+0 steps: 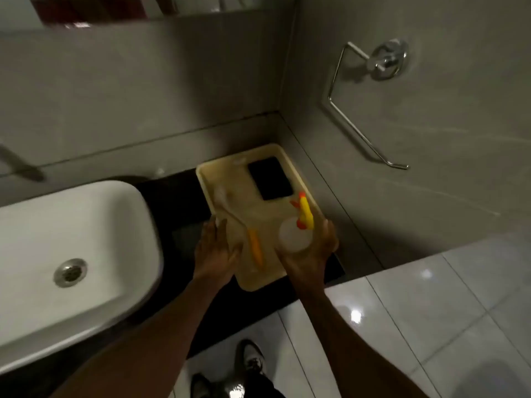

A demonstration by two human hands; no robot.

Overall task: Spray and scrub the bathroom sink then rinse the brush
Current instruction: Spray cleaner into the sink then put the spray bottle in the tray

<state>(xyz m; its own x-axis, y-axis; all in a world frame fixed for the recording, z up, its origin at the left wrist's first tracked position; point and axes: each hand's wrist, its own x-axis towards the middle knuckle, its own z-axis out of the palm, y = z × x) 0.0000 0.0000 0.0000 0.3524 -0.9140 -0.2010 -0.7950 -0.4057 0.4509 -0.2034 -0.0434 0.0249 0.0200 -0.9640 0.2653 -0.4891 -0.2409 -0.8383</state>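
A cream plastic tray (212, 175) rests on the black counter in the corner, right of the white sink (94, 225). On the tray lie a brush with a white head and orange handle (255, 248), a clear spray bottle with a yellow and orange trigger (296, 234), and a black rectangular pad (270, 178). My left hand (214, 249) grips the tray's left edge. My right hand (314, 254) grips the tray's right near edge, beside the bottle.
The sink's metal drain (69, 272) shows in the basin. A chrome towel ring (370, 90) hangs on the right wall. Grey tiled walls close the corner behind the tray. White floor tiles and my shoes (250, 360) lie below the counter edge.
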